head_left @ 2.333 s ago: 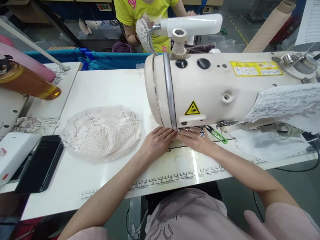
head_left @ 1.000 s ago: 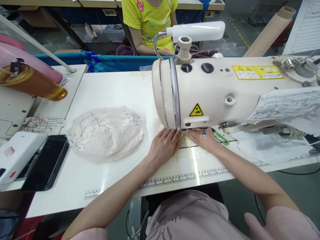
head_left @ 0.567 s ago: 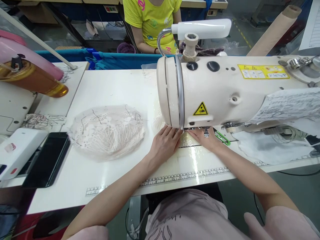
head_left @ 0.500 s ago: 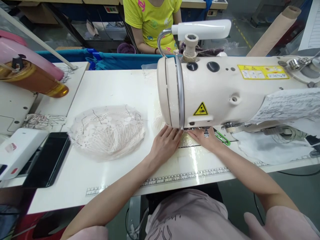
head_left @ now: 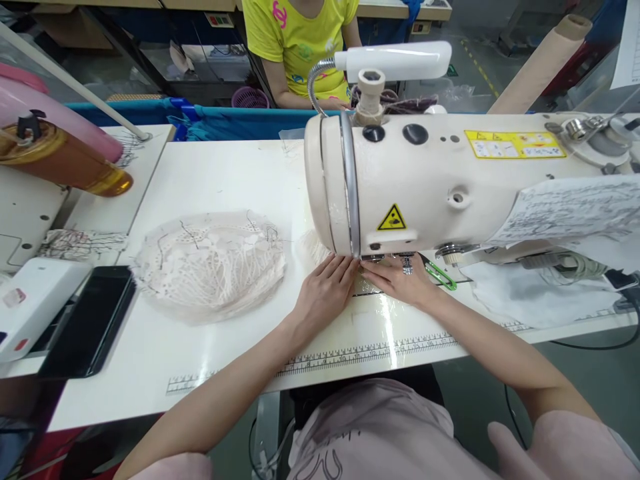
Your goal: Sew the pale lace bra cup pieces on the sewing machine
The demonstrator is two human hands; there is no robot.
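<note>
My left hand (head_left: 326, 287) lies flat, fingers stretched out, by the front end of the sewing machine (head_left: 410, 180). Beneath and beside its fingertips a pale lace piece (head_left: 311, 248) shows in part. My right hand (head_left: 400, 280) is also laid flat under the machine's arm, its fingers pointing toward the left hand. The needle and the presser foot are hidden by the machine head. Close to the right hand lie small green thread snips (head_left: 441, 275). On the left of the white table (head_left: 235, 353) rests a pile of sheer white lace pieces (head_left: 210, 267) with dark thread ends.
A black phone (head_left: 87, 323) and a white device (head_left: 40, 300) lie at the left, below an amber bottle (head_left: 65, 160). White cloth (head_left: 535, 293) is at the right. A printed ruler (head_left: 360, 352) runs along the front edge. A person in yellow (head_left: 300, 53) sits opposite.
The whole view has shifted slightly, so the machine and table appear a little farther left. My right hand sits slightly closer to my left hand, with more of its fingers showing.
</note>
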